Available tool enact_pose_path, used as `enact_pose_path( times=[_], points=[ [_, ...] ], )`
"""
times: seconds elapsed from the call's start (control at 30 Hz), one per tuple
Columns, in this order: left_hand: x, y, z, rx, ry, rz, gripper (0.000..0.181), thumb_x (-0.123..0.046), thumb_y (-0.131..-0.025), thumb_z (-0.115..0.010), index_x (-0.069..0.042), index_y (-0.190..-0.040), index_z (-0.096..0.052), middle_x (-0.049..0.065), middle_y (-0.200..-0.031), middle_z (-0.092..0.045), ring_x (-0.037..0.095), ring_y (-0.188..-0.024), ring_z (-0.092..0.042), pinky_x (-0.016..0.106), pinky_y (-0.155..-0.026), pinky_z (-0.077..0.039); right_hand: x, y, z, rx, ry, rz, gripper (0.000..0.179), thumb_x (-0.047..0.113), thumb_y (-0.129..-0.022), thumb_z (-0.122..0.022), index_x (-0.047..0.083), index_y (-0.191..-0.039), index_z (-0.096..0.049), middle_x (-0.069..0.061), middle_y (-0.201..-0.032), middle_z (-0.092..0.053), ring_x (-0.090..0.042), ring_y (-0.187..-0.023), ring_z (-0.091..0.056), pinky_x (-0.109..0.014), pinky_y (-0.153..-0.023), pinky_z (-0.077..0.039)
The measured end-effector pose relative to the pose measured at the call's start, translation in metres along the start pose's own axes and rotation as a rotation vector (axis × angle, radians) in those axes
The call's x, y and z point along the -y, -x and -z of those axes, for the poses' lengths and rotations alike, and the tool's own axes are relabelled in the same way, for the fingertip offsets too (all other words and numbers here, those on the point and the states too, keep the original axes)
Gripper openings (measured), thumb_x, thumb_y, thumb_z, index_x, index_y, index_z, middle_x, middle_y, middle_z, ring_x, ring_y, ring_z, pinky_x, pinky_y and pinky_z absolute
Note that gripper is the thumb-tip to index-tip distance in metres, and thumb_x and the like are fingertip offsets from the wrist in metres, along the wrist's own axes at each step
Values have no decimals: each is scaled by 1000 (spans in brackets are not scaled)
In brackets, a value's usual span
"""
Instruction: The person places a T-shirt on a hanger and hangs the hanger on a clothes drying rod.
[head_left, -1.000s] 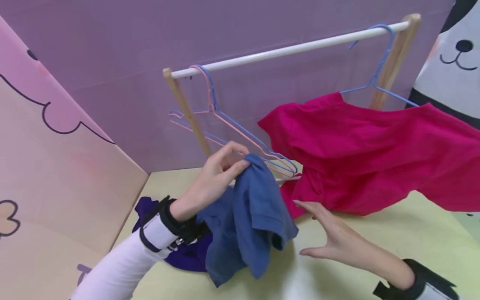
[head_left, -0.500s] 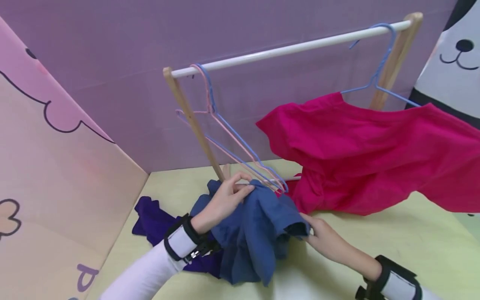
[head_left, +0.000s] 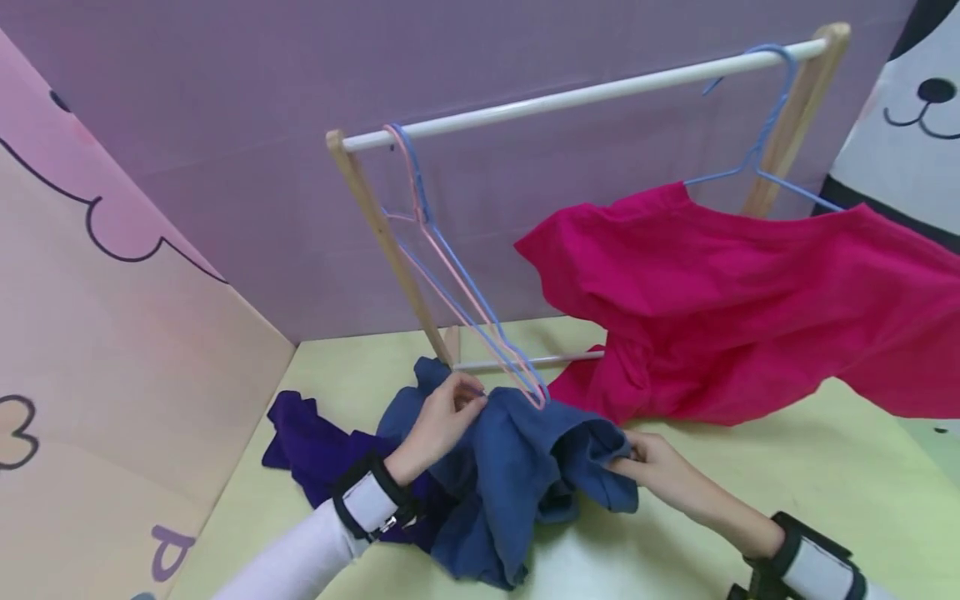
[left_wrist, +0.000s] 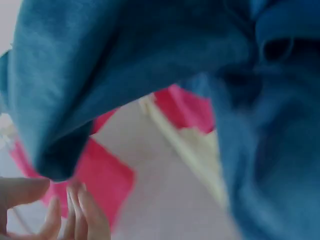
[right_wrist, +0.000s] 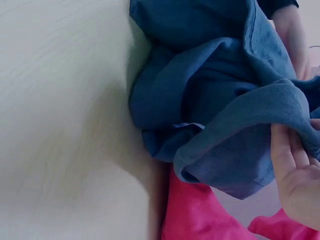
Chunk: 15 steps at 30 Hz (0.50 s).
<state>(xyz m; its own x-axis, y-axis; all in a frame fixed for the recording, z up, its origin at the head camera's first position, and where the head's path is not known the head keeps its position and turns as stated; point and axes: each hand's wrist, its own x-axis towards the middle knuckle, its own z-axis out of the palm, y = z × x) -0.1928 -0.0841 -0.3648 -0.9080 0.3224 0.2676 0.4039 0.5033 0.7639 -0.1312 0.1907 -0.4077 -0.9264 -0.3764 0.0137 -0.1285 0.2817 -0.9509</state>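
A crumpled blue shirt (head_left: 517,467) is bunched up low over the table between my two hands. My left hand (head_left: 442,421) pinches its upper edge between thumb and fingers. In the left wrist view a fold of the cloth ends at the fingertips (left_wrist: 82,205) of that hand. At the other side, my right hand (head_left: 660,471) grips the rim of a fabric opening. The right wrist view has the right hand (right_wrist: 300,185) with its fingers against that rim, which gapes beside them. The thumb is partly hidden there.
A rack with a white rail (head_left: 585,97) stands behind. A pink hanger (head_left: 442,258) and a blue one dangle at its left end, low beside the shirt. A pink-red T-shirt (head_left: 720,308) hangs at right. Dark purple cloth (head_left: 322,450) lies left of my left hand.
Both hands have come down with the blue shirt onto the table area. The right hand, earlier apart and spread, now grips the cloth. The two left hangers have swung round.
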Motion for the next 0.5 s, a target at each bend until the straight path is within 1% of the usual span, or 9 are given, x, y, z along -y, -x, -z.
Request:
enact_pose_path(
  times=[0.07, 0.1, 0.13, 0.2, 0.3, 0.33, 0.4, 0.47, 0.5],
  points=[
    [-8, 8, 1, -72, -73, -117, 14, -4, -80, -60, -6, -91, -52, 5, -80, -57, 14, -64, -50, 35, -56, -46, 0, 0, 0, -16, -38, -55, 22, 15, -85, -56, -4, -96, -55, -12, -77, -63, -17, -72, -60, -31, -65, -52],
    [-13, 13, 0, -92, -109, -185, 15, -3, -79, -61, -7, -91, -52, 4, -81, -56, 14, -66, -50, 35, -57, -47, 1, 0, 0, -22, -58, -75, 24, 16, -84, -56, -5, -95, -55, -12, -76, -63, -18, -72, -60, -32, -64, -52],
    [-18, 19, -1, -87, -141, -256, 16, -3, -78, -62, -7, -90, -52, 4, -81, -55, 14, -67, -50, 34, -57, -47, 1, 0, -1, -27, -77, -92, 25, 16, -84, -56, -6, -95, -55, -11, -75, -64, -19, -72, -60, -32, -64, -52],
    [-27, 31, -5, -6, -223, -399, 18, -6, -77, -63, -8, -91, -52, 3, -84, -54, 13, -71, -49, 31, -60, -47, 1, 0, -1, -33, -112, -122, 26, 18, -84, -56, -7, -94, -54, -9, -75, -64, -20, -71, -61, -32, -64, -52],
    [-33, 49, -16, 213, -428, -553, 27, -20, -77, -66, -10, -97, -51, 1, -87, -50, 11, -74, -45, 22, -60, -42, 2, -1, -1, -33, -149, -147, 28, 18, -85, -55, -8, -96, -54, -8, -78, -65, -20, -74, -61, -31, -66, -52],
    [-32, 54, -20, 275, -512, -586, 32, -27, -77, -67, -11, -99, -50, 1, -88, -49, 11, -74, -44, 21, -60, -39, 2, -1, 0, -34, -152, -152, 29, 19, -85, -55, -8, -96, -54, -8, -79, -66, -20, -75, -61, -30, -67, -51],
    [-28, 63, -28, 346, -681, -626, 45, -40, -73, -67, -12, -102, -48, 1, -90, -47, 12, -73, -41, 22, -58, -34, 2, -2, 0, -38, -145, -158, 30, 20, -85, -55, -7, -98, -54, -9, -82, -65, -20, -77, -60, -31, -69, -51],
    [-22, 69, -34, 351, -815, -609, 56, -48, -69, -68, -11, -104, -46, 3, -91, -47, 15, -73, -40, 24, -58, -34, 1, -3, 0, -41, -132, -156, 32, 20, -85, -55, -7, -103, -53, -10, -85, -65, -19, -79, -60, -32, -70, -50],
    [-18, 70, -36, 351, -857, -580, 59, -51, -68, -68, -11, -105, -45, 4, -92, -46, 16, -74, -41, 26, -58, -35, 1, -3, 0, -42, -126, -155, 33, 20, -85, -55, -6, -105, -52, -10, -87, -65, -19, -79, -60, -32, -70, -50]
  ],
)
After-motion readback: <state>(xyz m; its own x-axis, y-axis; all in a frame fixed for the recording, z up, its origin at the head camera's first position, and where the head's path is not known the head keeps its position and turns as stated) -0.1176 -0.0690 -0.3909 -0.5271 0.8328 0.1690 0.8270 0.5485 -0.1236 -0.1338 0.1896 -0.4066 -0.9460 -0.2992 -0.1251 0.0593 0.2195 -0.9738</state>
